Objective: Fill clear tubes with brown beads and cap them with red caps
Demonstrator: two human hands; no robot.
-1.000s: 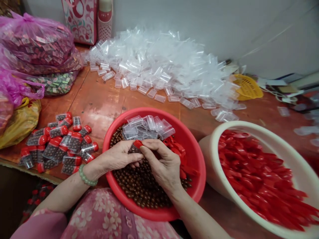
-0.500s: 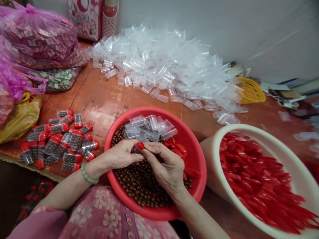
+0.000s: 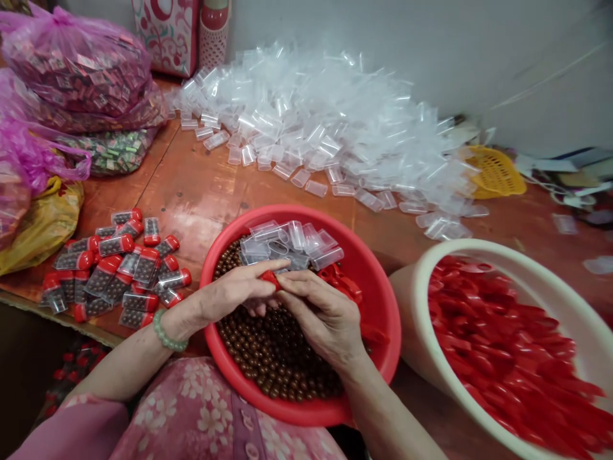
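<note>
Over the red basin (image 3: 287,211), my left hand (image 3: 230,294) holds a small clear container, mostly hidden by the fingers. Its red cap (image 3: 271,280) shows between my hands, and my right hand (image 3: 328,313) pinches it with thumb and fingertips. Below lie many shiny brown balls (image 3: 282,364). Clear plastic tubes (image 3: 278,241) rest on the balls at the basin's far side, with loose red caps (image 3: 342,281) to the right. On the table at left is a heap of capped containers (image 3: 146,265) filled with brown balls.
A cream bucket (image 3: 421,306) of red plastic pieces (image 3: 502,351) stands at right. Along the wall spreads a big pile of clear tubes (image 3: 311,121), beside a yellow basket (image 3: 498,172). Purple bags (image 3: 81,70) of small packets sit at back left, with a bottle (image 3: 214,38) behind.
My left fingers have straightened and shifted over the red cap, with the index finger reaching farther right. My right hand keeps its pinch. The view has swung slightly left.
</note>
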